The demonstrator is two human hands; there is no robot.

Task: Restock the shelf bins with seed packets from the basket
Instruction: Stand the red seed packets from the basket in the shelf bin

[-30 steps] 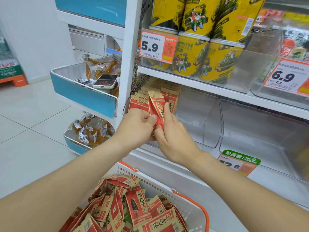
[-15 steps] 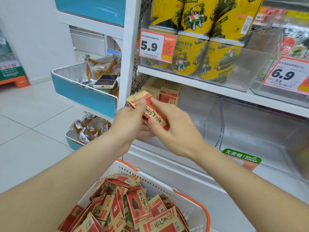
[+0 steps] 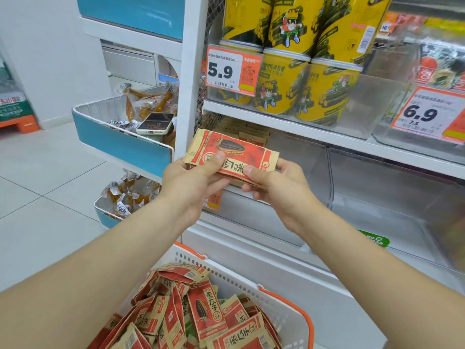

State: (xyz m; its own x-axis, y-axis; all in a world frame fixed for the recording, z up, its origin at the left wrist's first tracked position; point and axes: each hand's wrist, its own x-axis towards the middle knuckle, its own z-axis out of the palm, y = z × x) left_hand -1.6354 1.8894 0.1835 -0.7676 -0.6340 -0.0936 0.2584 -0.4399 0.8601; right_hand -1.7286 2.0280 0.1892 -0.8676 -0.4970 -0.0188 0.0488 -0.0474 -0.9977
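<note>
left hand (image 3: pixel 191 182) — bare, forearm bare | right hand (image 3: pixel 279 192) — bare, forearm bare | nails short

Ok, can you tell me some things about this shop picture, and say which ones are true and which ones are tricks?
1. The left hand and the right hand both hold one stack of seed packets. True.
2. The basket is empty. False: it holds lots of loose packets.
3. A phone lies in the blue tray beside the shelf. True.
4. The price tag in front of the yellow cans says 9.9. False: it says 5.9.
</note>
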